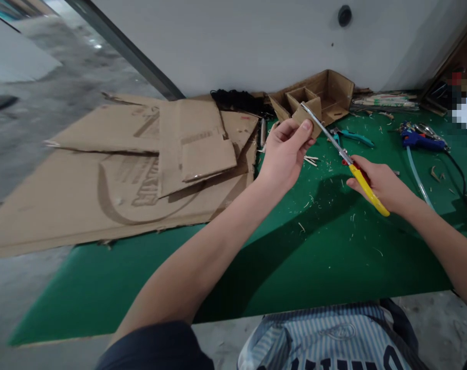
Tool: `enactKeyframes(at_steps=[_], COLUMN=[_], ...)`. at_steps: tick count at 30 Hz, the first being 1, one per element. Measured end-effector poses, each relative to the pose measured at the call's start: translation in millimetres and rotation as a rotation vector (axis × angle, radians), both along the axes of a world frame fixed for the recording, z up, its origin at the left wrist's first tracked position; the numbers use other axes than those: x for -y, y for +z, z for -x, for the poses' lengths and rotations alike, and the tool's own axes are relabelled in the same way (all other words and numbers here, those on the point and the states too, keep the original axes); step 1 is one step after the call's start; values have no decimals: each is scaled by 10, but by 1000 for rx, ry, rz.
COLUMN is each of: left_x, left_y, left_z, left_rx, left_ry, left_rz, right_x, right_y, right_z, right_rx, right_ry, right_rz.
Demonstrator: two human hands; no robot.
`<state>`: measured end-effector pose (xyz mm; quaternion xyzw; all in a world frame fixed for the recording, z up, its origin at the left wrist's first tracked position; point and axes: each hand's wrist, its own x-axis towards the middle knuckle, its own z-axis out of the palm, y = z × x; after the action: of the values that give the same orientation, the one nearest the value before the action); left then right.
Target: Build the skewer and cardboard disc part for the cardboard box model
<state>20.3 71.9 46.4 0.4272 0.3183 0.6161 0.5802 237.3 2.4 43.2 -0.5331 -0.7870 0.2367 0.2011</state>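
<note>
Between the thumb and fingers of my left hand [287, 149] is a small piece of cardboard [313, 114], held up above the table. My right hand [383, 182] grips scissors [366, 190] with yellow and red handles. Their metal blades slant up and left, lying along the cardboard piece; whether they cut into it I cannot tell. Just behind the piece stands an open cardboard box [335, 92] with dividers inside, partly hidden by it. Teal-handled pliers [356, 137] lie on the table beyond the scissors.
Flat cardboard sheets [141, 169] are stacked at the left of the green table [287, 267], overhanging its edge. To the right lies a blue glue gun [424, 140] with a clear glue stick and a cord. A black bundle [241, 102] and thin sticks [387, 100] sit along the white wall. Scraps are scattered about.
</note>
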Motion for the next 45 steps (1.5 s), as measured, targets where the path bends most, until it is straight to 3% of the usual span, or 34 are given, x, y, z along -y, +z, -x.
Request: enactKeyframes(at_steps=[17,30,36,41,45], left_x=[97,113,70,118,164], left_y=[87,149,116,102,96], left_z=[-10,-22,7,-20,-63], left_rx=[-104,-91,-79,-132,-145], left_ry=[33,33,35,13,16], left_rz=[-32,-10,19,-2,-37], right_x=[51,40,2,51,93], right_y=[-39,-73,-114,-53,4], right_z=[-20,67,49,32,51], right_rx=[-80,140,52,-116,-81], right_ry=[28,-69,-64,36,25], right_rz=[-22,-209,-165,-53,-59])
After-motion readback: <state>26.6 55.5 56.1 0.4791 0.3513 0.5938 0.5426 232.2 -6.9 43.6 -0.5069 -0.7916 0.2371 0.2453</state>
